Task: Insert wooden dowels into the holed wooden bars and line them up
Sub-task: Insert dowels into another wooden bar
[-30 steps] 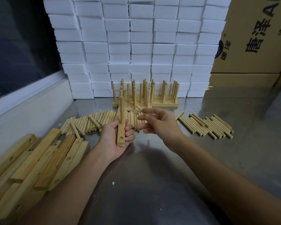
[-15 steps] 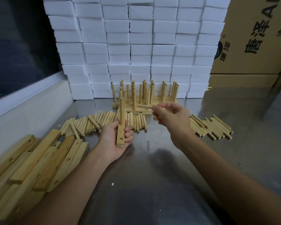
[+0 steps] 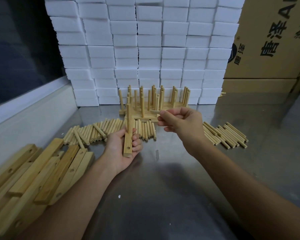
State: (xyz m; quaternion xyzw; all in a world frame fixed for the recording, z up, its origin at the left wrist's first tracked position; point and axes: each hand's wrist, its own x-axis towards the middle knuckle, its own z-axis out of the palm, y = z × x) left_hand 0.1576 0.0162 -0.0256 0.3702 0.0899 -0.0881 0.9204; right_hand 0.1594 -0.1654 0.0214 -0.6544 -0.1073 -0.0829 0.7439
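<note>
Steel table (image 3: 189,196), white foam blocks (image 3: 145,49) behind

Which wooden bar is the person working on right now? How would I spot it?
Start at the pile of holed bars lying on the metal table's left side. Just right of it, the left hand grips one bar. Unlike the piled bars, it is lifted off the table and has a dowel standing upright in it.

- Bare steel worktop (image 3: 180,196) is lying open in the near middle.
- Loose pale wooden dowels (image 3: 100,131) and holed wooden bars (image 3: 35,174) are crowding the left.
- Stacked white foam blocks (image 3: 145,49) are walling off the back.
</note>
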